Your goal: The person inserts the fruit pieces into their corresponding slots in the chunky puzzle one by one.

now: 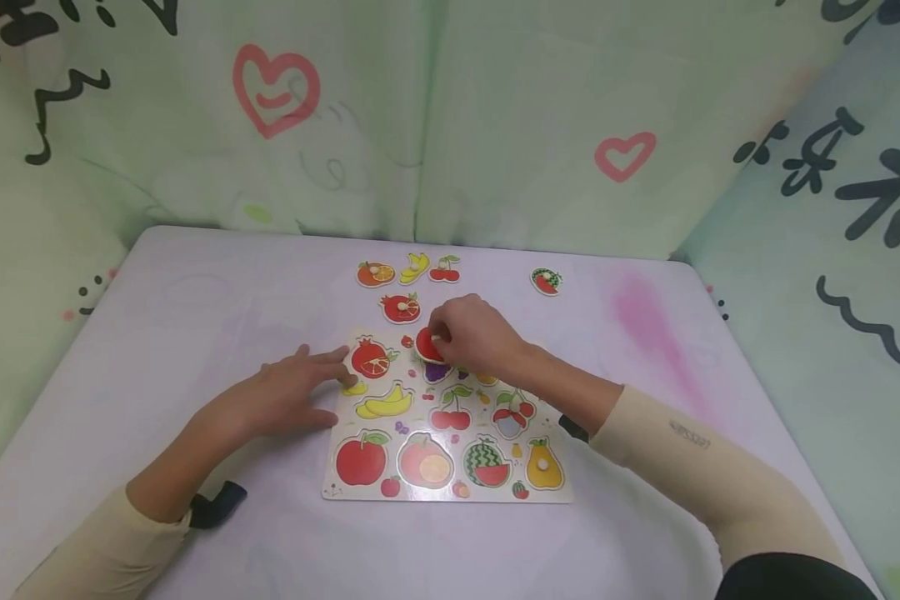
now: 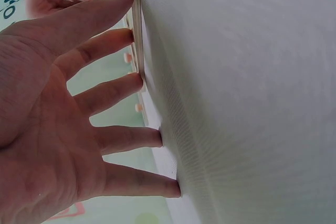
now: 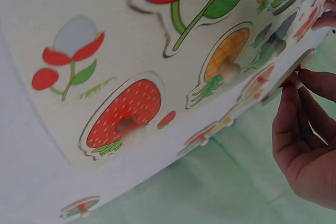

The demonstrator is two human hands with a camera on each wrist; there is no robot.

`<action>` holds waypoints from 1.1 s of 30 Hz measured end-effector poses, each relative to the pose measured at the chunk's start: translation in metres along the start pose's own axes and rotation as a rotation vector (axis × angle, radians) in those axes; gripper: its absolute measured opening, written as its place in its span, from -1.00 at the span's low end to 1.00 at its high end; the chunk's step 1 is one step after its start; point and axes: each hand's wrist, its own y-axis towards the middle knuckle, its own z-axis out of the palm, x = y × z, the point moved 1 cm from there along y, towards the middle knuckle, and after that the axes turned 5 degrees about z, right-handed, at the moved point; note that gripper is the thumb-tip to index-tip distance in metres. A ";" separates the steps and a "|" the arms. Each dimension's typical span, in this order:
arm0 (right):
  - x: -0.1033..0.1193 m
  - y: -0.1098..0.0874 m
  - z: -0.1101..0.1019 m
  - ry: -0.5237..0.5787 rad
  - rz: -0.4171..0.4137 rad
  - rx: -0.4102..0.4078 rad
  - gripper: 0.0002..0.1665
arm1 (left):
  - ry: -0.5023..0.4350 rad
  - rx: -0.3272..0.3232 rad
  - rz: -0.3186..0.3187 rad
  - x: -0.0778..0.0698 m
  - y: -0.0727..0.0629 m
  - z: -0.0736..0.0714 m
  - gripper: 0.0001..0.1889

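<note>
A white wooden fruit peg puzzle board (image 1: 420,419) lies flat, with printed fruit shapes and several pieces seated in it. My left hand (image 1: 292,396) is spread at its left side; in the left wrist view, straight fingers and thumb reach the board's edge (image 2: 137,30) and the cloth. Over the board's upper part, my right hand (image 1: 476,333) pinches a red rounded puzzle piece (image 1: 424,345) between thumb and fingers. That piece overlaps the grape picture (image 1: 437,372); my fingers partly hide it. A seated strawberry piece (image 3: 139,103) with a knob shows in the right wrist view.
Behind the board lie loose pieces: an orange (image 1: 376,274), bananas (image 1: 414,267), cherries (image 1: 444,271) and a pomegranate (image 1: 401,309). A watermelon piece (image 1: 546,282) lies apart at the back right. Green printed curtains (image 1: 510,100) enclose the white-covered table (image 1: 217,292).
</note>
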 end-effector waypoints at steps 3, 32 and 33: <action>0.009 -0.008 0.004 0.000 -0.031 0.016 -0.78 | -0.001 0.003 -0.001 0.000 0.000 0.000 -0.44; 0.072 -0.054 0.052 -0.018 -0.295 0.213 -0.76 | -0.017 0.001 0.009 0.001 0.000 -0.002 -0.45; 0.072 -0.055 0.053 -0.015 -0.298 0.215 -0.75 | -0.018 0.001 0.009 0.000 0.000 -0.002 -0.45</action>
